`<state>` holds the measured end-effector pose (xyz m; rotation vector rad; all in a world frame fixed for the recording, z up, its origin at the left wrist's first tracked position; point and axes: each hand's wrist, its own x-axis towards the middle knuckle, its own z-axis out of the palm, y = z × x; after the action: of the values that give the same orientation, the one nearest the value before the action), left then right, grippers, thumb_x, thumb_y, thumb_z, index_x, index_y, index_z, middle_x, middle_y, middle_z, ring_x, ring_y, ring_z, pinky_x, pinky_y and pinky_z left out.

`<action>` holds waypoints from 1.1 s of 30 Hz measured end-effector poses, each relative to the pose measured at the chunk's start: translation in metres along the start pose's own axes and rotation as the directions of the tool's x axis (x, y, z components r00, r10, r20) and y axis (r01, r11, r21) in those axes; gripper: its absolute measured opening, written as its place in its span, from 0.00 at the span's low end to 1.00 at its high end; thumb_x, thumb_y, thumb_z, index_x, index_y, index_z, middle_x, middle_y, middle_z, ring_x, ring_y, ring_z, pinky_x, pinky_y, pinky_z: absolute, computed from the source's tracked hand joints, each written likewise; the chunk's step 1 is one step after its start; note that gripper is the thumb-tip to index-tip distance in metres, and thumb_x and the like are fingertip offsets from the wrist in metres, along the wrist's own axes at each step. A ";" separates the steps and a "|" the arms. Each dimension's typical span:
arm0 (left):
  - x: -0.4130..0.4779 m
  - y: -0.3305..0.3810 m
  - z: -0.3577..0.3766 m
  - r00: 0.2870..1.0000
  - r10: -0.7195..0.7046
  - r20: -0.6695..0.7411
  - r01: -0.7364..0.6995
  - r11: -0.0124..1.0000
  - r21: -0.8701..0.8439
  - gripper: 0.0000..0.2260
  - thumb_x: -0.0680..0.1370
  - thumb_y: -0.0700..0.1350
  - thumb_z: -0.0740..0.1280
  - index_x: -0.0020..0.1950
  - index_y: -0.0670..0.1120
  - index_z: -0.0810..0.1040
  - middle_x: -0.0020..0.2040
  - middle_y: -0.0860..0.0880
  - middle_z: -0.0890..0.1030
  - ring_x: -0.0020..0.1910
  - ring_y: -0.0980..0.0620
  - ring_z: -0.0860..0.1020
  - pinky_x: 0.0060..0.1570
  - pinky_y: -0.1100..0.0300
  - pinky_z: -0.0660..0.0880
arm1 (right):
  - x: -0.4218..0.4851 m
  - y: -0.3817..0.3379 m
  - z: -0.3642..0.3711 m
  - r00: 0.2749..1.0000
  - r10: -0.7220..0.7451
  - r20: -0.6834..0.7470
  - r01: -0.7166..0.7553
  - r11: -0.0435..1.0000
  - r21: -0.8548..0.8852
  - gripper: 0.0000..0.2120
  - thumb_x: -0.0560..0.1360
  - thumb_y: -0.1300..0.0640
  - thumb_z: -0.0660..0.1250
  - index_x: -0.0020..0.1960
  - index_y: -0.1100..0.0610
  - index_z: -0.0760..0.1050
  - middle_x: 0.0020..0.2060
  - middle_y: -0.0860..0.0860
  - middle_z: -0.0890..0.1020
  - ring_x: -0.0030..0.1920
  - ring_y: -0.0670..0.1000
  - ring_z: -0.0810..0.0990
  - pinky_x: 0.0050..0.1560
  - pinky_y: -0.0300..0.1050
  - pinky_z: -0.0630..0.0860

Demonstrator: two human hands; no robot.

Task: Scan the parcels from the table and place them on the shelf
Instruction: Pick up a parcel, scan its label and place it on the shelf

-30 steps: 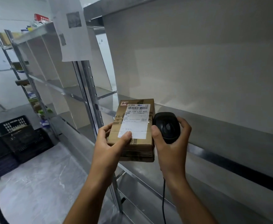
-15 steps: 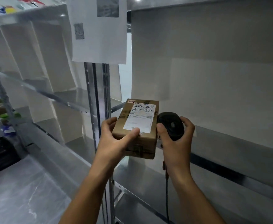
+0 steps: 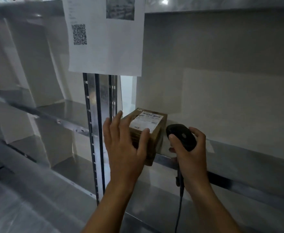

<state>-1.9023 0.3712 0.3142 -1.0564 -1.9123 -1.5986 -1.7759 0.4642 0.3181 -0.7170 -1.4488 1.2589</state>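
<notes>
A small brown cardboard parcel (image 3: 150,125) with a white barcode label on top sits at the left end of the metal shelf (image 3: 238,158), its near end over the front rail. My left hand (image 3: 124,142) is spread with straight fingers against the parcel's near left side, thumb by the label. My right hand (image 3: 190,152) grips a black handheld scanner (image 3: 182,136) just right of the parcel; its cable hangs down past my wrist.
A slotted metal upright (image 3: 97,132) stands immediately left of the parcel. A white sheet with a QR code (image 3: 104,36) hangs above it. More shelf bays with white dividers (image 3: 42,68) extend to the left. The shelf stretches away to the right of the scanner.
The parcel has gone from being held in the air in my left hand to sitting on the shelf. My left hand's fingers have straightened. The view has moved closer to the shelf.
</notes>
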 end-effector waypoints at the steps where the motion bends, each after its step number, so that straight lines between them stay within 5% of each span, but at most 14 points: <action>1: -0.003 -0.004 0.004 0.994 0.100 0.034 -0.101 0.993 0.059 0.29 0.80 0.65 0.61 0.76 0.50 0.70 0.81 0.50 0.62 0.83 0.46 0.51 0.81 0.44 0.52 | 0.002 0.001 -0.002 1.000 0.002 -0.017 -0.002 1.000 -0.001 0.28 0.74 0.48 0.78 0.68 0.39 0.68 0.61 0.45 0.81 0.60 0.54 0.84 0.63 0.63 0.82; 6: 0.004 -0.016 0.017 0.964 0.215 0.157 -0.239 0.959 0.155 0.29 0.80 0.66 0.61 0.73 0.50 0.75 0.78 0.46 0.68 0.83 0.42 0.53 0.81 0.40 0.51 | 0.009 0.004 -0.007 0.998 -0.011 -0.065 0.009 0.999 -0.039 0.29 0.73 0.46 0.78 0.68 0.38 0.68 0.62 0.47 0.82 0.60 0.55 0.84 0.62 0.65 0.82; 10: 0.019 -0.020 0.028 0.967 0.168 0.193 -0.205 0.960 0.192 0.29 0.80 0.68 0.59 0.72 0.50 0.77 0.76 0.46 0.71 0.82 0.41 0.57 0.82 0.53 0.41 | 0.014 0.004 -0.011 0.998 -0.014 -0.055 0.011 0.998 -0.064 0.27 0.74 0.48 0.78 0.67 0.39 0.69 0.60 0.46 0.83 0.58 0.54 0.85 0.61 0.64 0.82; 15: 0.028 -0.024 0.044 0.970 0.152 0.191 -0.194 0.956 0.222 0.30 0.79 0.69 0.59 0.71 0.50 0.78 0.74 0.44 0.73 0.81 0.39 0.59 0.79 0.36 0.54 | 0.016 0.003 -0.010 0.999 -0.017 -0.045 0.014 0.997 -0.075 0.26 0.75 0.49 0.77 0.68 0.41 0.69 0.60 0.47 0.83 0.57 0.55 0.85 0.61 0.62 0.83; 20: 0.037 -0.031 0.052 0.971 0.139 0.195 -0.184 0.954 0.237 0.31 0.79 0.70 0.58 0.71 0.50 0.78 0.74 0.45 0.74 0.80 0.39 0.60 0.80 0.39 0.52 | 0.010 0.008 -0.011 0.999 -0.012 -0.047 0.012 1.000 -0.010 0.27 0.72 0.48 0.78 0.67 0.39 0.71 0.60 0.48 0.83 0.57 0.56 0.85 0.53 0.55 0.84; 27: 0.035 -0.026 0.035 0.959 0.182 0.220 -0.221 0.960 0.173 0.32 0.78 0.68 0.61 0.74 0.48 0.75 0.77 0.45 0.70 0.81 0.39 0.57 0.79 0.37 0.55 | -0.008 0.002 -0.034 0.994 -0.053 -0.096 0.058 0.997 0.046 0.33 0.65 0.43 0.76 0.68 0.41 0.71 0.59 0.50 0.83 0.55 0.57 0.86 0.45 0.45 0.83; 33: -0.039 0.050 0.027 0.944 0.182 0.277 -0.160 0.982 -0.100 0.28 0.79 0.64 0.64 0.74 0.50 0.75 0.78 0.52 0.69 0.83 0.47 0.56 0.79 0.43 0.59 | -0.048 0.002 -0.106 0.977 -0.099 -0.189 0.102 0.995 0.007 0.28 0.70 0.46 0.78 0.67 0.39 0.71 0.61 0.53 0.83 0.55 0.59 0.86 0.43 0.43 0.84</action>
<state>-1.8356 0.3882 0.3102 -1.5130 -1.8849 -1.4972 -1.6636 0.4556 0.2911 -0.7225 -1.3017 1.0938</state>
